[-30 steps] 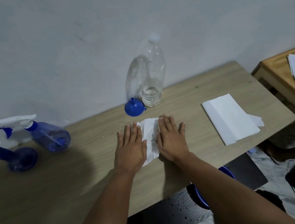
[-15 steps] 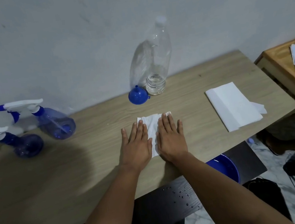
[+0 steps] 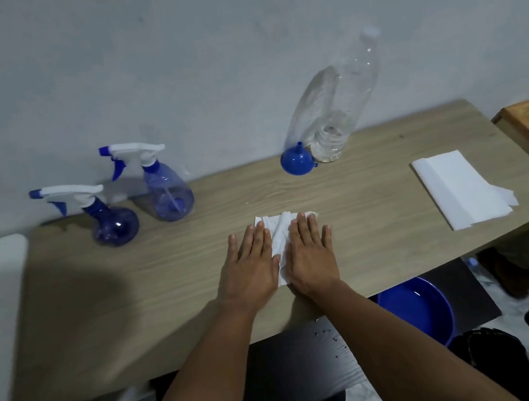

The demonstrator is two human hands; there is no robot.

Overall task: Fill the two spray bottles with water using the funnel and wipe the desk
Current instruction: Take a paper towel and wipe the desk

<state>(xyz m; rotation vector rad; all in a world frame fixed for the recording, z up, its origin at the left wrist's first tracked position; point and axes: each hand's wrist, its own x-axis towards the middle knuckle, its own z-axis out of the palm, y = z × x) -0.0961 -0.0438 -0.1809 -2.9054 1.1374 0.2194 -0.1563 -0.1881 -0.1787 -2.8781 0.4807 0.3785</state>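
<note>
Both the left hand [image 3: 250, 263] and the right hand [image 3: 309, 253] are pressing flat, fingers straight and together, on a white tissue [image 3: 279, 232] lying mid-surface [image 3: 132, 287], the two spray bottles [image 3: 168, 193] standing far left.

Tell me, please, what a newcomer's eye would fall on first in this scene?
First the two hands, left hand and right hand, pressed flat side by side on a white paper towel at the middle of the desk. Next the two blue spray bottles at the back left, and the blue funnel beside the clear plastic bottle by the wall.
</note>
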